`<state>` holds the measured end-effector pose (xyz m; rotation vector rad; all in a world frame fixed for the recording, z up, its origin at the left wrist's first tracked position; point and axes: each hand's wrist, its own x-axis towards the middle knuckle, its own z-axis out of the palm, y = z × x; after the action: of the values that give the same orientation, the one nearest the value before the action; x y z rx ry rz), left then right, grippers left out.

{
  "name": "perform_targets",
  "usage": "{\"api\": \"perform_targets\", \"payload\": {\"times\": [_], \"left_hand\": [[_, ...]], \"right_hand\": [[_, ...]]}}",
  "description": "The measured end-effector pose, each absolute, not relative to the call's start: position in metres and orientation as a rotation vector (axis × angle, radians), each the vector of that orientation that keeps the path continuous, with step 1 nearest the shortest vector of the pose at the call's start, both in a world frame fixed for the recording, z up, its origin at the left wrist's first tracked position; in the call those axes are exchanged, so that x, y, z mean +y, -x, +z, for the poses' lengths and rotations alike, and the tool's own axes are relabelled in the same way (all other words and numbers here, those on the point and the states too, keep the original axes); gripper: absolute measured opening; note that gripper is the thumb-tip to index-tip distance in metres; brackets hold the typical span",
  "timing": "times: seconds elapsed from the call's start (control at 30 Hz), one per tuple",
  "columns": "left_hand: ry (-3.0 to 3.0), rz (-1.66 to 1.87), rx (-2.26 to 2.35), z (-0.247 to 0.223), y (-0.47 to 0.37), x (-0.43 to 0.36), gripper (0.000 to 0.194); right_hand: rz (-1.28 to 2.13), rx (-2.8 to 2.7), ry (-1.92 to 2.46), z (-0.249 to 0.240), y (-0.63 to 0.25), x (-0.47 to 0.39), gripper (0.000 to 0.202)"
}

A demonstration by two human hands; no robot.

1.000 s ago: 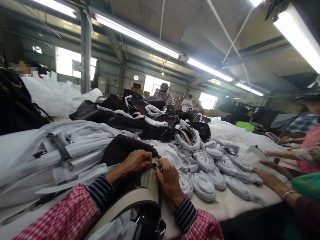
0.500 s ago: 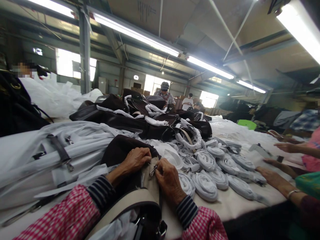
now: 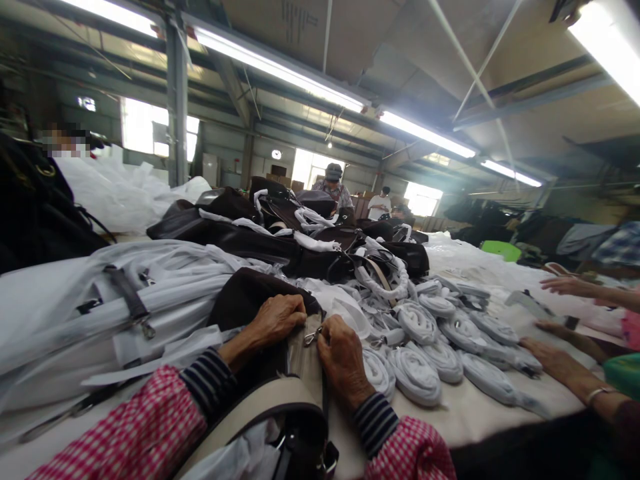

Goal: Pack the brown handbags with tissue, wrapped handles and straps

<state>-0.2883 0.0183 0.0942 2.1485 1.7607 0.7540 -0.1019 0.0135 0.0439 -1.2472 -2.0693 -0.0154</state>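
A dark brown bag (image 3: 237, 300) with a beige strap (image 3: 270, 403) lies in front of me, its opening side toward my body. My left hand (image 3: 275, 320) is closed over the bag's upper edge, its fingertips hidden behind the material. At the other side of a tan strip (image 3: 305, 357), my right hand (image 3: 344, 357) is curled with thumb and fingers pinched. A small silver metal clasp (image 3: 313, 337) sticks out from those fingertips. White wrapping (image 3: 250, 453) shows under the beige strap near my body.
Coiled straps in white wrap (image 3: 415, 377) lie to the right. More dark bags (image 3: 240, 240) are piled ahead, and wrapped pieces with dark straps (image 3: 165, 293) cover the left. Co-workers' hands (image 3: 555, 363) reach over the table (image 3: 470, 420) from the right.
The view has shifted a little, so everything sits slightly farther right. The metal clasp has tipped from steeply slanted to nearly sideways at my right fingertips. Both hands stay on the bag.
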Motion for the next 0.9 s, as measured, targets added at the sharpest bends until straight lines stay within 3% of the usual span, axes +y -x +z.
{"api": "perform_targets", "payload": {"times": [0.9], "left_hand": [[-2.255, 0.694, 1.517, 0.0947, 0.2919, 0.0177, 0.023]], "right_hand": [[-0.032, -2.167, 1.329, 0.0475, 0.1087, 0.0175, 0.009]]}}
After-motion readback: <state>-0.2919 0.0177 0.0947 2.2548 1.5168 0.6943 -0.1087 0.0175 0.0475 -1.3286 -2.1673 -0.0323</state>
